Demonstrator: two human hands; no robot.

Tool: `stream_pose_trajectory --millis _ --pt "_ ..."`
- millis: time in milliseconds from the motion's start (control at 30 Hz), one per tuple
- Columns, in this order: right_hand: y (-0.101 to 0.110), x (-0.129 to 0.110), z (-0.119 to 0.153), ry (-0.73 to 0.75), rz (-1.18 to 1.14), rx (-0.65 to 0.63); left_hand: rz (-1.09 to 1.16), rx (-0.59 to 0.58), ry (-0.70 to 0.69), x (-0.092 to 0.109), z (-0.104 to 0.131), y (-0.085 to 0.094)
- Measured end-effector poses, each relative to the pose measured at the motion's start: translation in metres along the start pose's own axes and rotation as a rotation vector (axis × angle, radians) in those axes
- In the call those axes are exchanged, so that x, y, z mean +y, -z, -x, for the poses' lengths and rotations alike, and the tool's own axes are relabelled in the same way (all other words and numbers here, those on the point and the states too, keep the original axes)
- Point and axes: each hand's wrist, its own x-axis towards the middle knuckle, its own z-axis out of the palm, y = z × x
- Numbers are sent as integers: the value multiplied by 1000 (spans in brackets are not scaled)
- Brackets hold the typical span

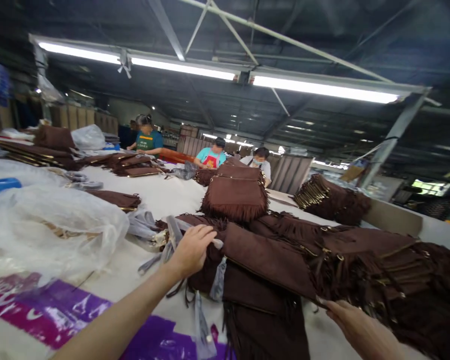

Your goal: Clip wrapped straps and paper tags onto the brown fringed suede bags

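Note:
A brown fringed bag (270, 260) with a zipper edge lies tilted over other brown bags in front of me. My left hand (195, 248) is closed on a grey-white wrapped strap at the bag's left end. At its lower right corner, my right hand (347, 317) pinches the brown edge between thumb and fingers. Thin plastic wrapping (218, 280) hangs down near the zipper. Beneath lies another brown piece (266, 325) with fringe on its left side.
Brown fringed bags are heaped at the right (382, 255), and a stack (236, 192) stands ahead. Clear plastic (52, 225) and purple-printed film (150, 335) lie left on the white table (165, 192). Several people are beyond the table.

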Motion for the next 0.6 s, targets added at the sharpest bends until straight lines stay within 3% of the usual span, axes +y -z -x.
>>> stream_pose_trajectory --millis 67,167,300,367,467,600 --pt "-12 -21 -2 78 37 -25 -85 -110 29 14 -19 -15" --pt "-19 -90 -15 71 -38 -12 -191 -200 130 22 -39 -28" --pt "-15 -201 -36 -63 -279 -226 -247 -232 86 37 -47 -22" --pt "-15 -238 -47 -120 -289 -264 -264 -250 61 50 -43 -14" --pt "-22 -265 -54 -223 -355 -276 -282 -271 52 66 -32 1" --pt "-38 -259 -35 -124 -546 -225 -326 -237 -39 65 -16 17"
